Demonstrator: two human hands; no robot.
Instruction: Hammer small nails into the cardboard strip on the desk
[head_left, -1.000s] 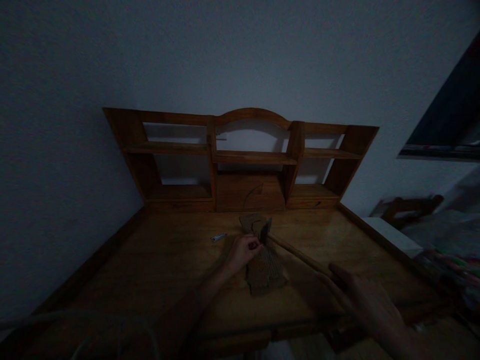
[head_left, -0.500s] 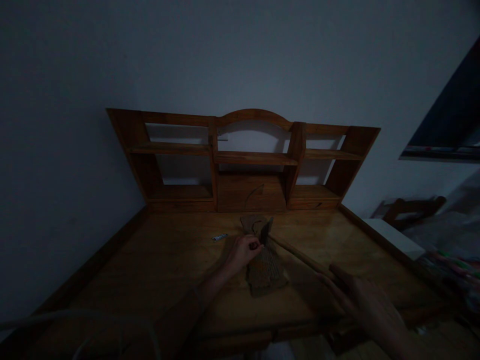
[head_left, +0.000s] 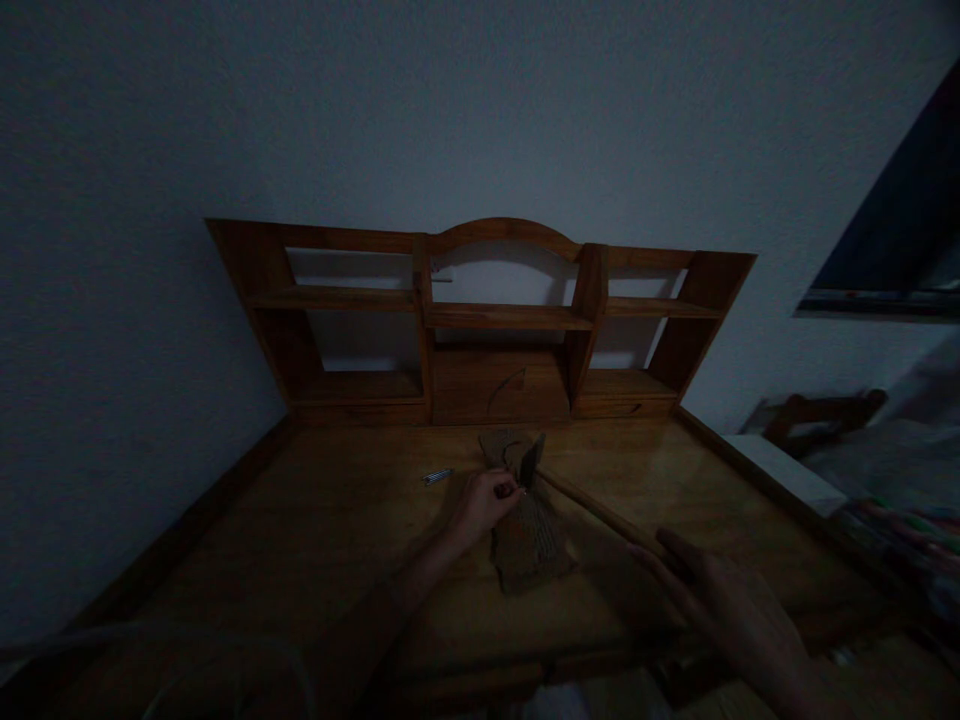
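My left hand (head_left: 487, 500) is closed in a pinch over a rough brown piece (head_left: 532, 560), which looks like ragged cardboard or bark. A tiny bright point shows at its fingertips; what they pinch is too small to make out. My right hand (head_left: 720, 590) is wrapped round the end of a long wooden handle. The handle belongs to a hammer (head_left: 600, 512), whose dark head lies just beside my left fingertips. Dim light leaves the head's exact shape unclear. Left of my left hand, a few thin shiny metal pieces (head_left: 437, 477), possibly nails, lie on the wooden desk (head_left: 337, 520).
A wooden shelf unit (head_left: 510, 316) with several compartments stands along the back of the desk against the wall. Raised edges (head_left: 750, 480) border the desk's sides. Beyond the right side are a white surface (head_left: 787, 470) and a wooden chair back (head_left: 832, 412). The room is dark.
The view has shifted very slightly. Both hands, the hammer and the brown piece keep nearly the same places.
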